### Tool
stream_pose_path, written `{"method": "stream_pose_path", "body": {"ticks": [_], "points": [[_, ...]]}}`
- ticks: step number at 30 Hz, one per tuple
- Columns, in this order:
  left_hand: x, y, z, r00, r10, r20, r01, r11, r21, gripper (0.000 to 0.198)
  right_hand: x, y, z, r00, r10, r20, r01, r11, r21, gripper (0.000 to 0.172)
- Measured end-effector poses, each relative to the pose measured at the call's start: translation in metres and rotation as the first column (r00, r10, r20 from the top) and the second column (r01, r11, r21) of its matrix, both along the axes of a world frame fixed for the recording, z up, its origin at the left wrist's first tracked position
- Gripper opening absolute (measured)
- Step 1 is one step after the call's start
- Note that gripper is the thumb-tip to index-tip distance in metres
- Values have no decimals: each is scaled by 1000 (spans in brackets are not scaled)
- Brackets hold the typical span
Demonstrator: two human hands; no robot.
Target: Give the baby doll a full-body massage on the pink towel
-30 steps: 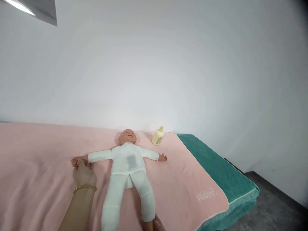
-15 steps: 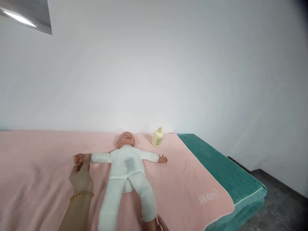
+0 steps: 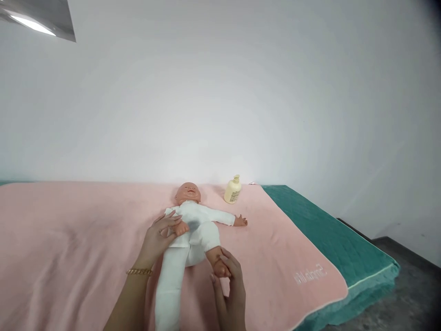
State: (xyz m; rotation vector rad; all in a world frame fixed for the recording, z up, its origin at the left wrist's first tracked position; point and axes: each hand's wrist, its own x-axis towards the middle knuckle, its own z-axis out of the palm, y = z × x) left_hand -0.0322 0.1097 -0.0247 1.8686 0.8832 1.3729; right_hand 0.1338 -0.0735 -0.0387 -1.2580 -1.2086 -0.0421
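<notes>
A baby doll (image 3: 197, 212) in a white cloth suit lies on its back on a pink blanket (image 3: 275, 257), head toward the wall. My left hand (image 3: 158, 236), with a gold chain bracelet at the wrist, is closed around the doll's arm on the left and holds its small hand over the belly. With my right hand (image 3: 231, 285) I grip the bare foot (image 3: 219, 263) of the doll's right-side leg, which is bent up toward its body. The doll's other leg lies straight, and its other arm stretches out to the right.
A pale yellow pump bottle (image 3: 233, 190) stands upright near the wall, right of the doll's head. Under the blanket, a green padded mattress (image 3: 330, 239) shows at the right, its edge dropping to a dark floor (image 3: 409, 294). A white wall (image 3: 220, 101) rises behind.
My left hand has brought the doll's arm from stretched out sideways to across its body. My right hand has raised the foot, bending the leg. The view has shifted slightly.
</notes>
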Motion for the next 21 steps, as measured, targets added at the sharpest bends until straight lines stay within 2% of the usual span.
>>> {"method": "stream_pose_path", "body": {"ticks": [4,9,13,16,18,19,21], "points": [[-2,6,-3,993,-51,-111,58,997,56,19,-4,23,-3,999,16,-47,-18,999,-47,40],[-2,9,-6,983,-86,-160,97,993,66,16,-12,40,-1,998,49,-32,-49,999,6,41],[-2,5,-2,996,-93,-14,93,995,-26,19,-13,33,-1,999,36,-33,-36,999,-4,41],[-5,2,5,975,33,221,20,972,-234,31,-9,16,-9,999,1,-45,-2,1000,-23,43],[-8,3,8,892,193,409,-30,927,-374,37,-6,5,-18,998,-42,-51,42,999,-18,45],[-10,4,9,803,283,524,-33,899,-436,36,-4,3,-23,997,-60,-52,59,998,-16,45],[-15,10,7,562,444,698,4,843,-538,23,-4,10,-30,996,-73,-48,72,997,-22,46]]}}
